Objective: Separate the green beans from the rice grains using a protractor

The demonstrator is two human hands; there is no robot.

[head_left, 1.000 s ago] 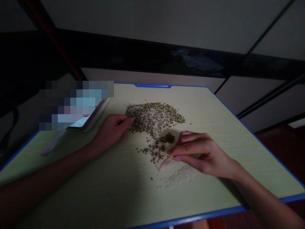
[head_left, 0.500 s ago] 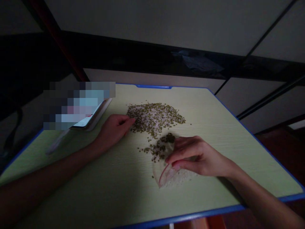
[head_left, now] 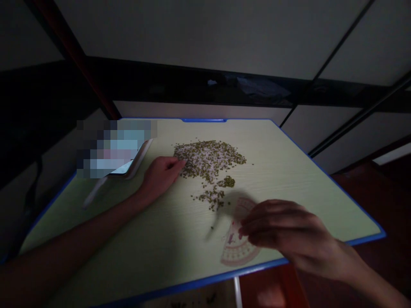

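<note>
My right hand (head_left: pixel 279 229) is raised above the near right of the table and pinches a clear protractor (head_left: pixel 239 252) with pinkish markings, tilted over the tabletop. My left hand (head_left: pixel 162 173) rests with curled fingers at the left edge of a heap of green beans mixed with white rice grains (head_left: pixel 210 158); whether it holds anything is hidden. Between the hands lie a small cluster of green beans (head_left: pixel 228 182) and a loose patch of beans and grains (head_left: pixel 212 196). The white grain pile at the near right is no longer visible, perhaps behind the protractor and hand.
The pale table (head_left: pixel 128 256) has a blue rim. A lit-screen device (head_left: pixel 123 164), partly pixelated, lies at the far left in a case, with a pale strip (head_left: pixel 94 192) before it. Light cabinet panels (head_left: pixel 205 34) stand behind. A reddish surface (head_left: pixel 269 284) shows below the front edge.
My right hand turned and drew the protractor toward the near right, away from the bean patch, and lifted it. My left hand stays by the heap. The view shifted slightly.
</note>
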